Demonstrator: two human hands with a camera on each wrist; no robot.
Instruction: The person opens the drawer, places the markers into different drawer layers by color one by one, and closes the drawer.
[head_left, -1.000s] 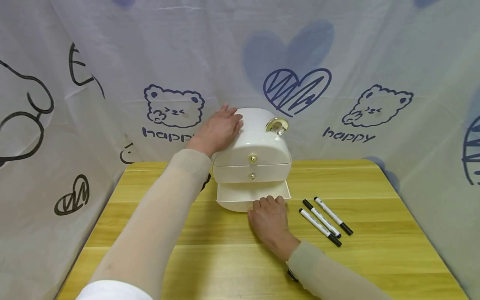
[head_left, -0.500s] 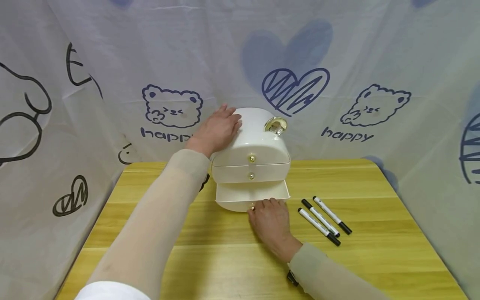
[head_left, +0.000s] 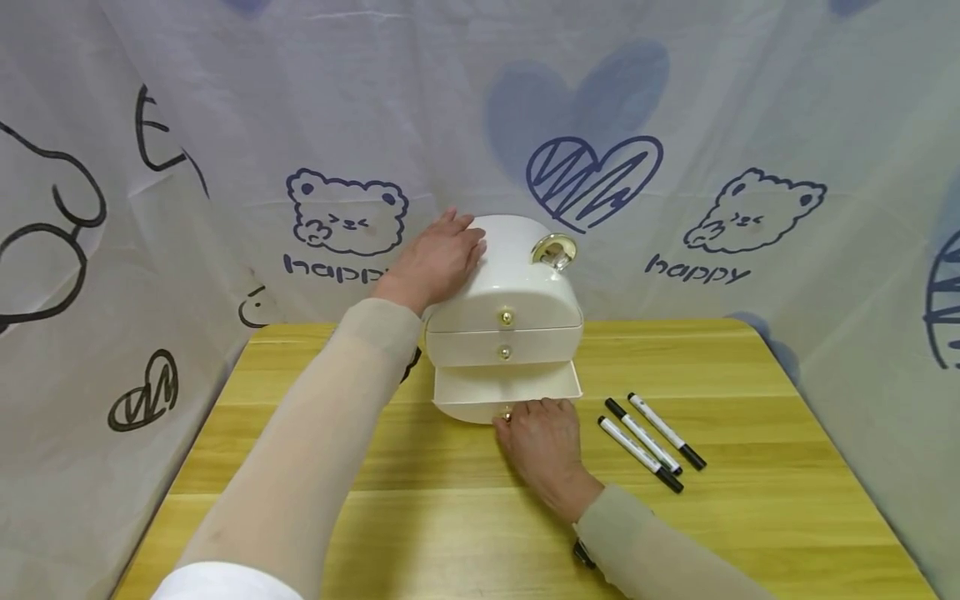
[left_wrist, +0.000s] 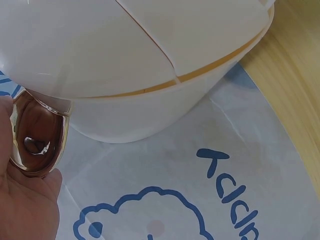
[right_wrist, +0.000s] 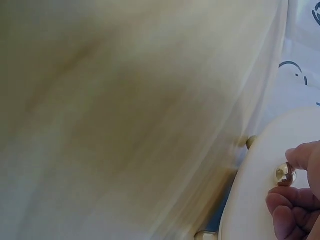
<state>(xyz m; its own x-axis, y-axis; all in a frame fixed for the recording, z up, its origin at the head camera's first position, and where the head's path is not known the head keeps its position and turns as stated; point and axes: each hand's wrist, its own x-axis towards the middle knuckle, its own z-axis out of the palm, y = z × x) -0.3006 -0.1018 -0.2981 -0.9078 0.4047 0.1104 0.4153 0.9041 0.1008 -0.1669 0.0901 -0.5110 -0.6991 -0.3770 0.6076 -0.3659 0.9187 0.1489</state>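
Note:
A white storage box (head_left: 517, 242) with a domed top, several drawers and gold ring-shaped ears stands on the table. Its bottom drawer (head_left: 487, 383) is pulled out, while the two drawers above it sit closed. My left hand (head_left: 438, 258) rests over the box's upper left side; in the left wrist view it touches a gold ear (left_wrist: 37, 162), with part of its fingers out of frame. At the bottom drawer's front is my right hand (head_left: 543, 442). Its thumb and fingers pinch the gold drawer knob (right_wrist: 283, 175), seen closely in the right wrist view.
Several black-and-white marker pens (head_left: 645, 442) lie to the right of the box on the wooden table (head_left: 735, 392). Behind the table hangs a pale curtain (head_left: 480, 125) with blue drawings. Much of the right wrist view is blurred.
The fingers of my right hand have shifted slightly down the drawer front, and the knob shows beside them. My left hand, the box and the pens look unchanged.

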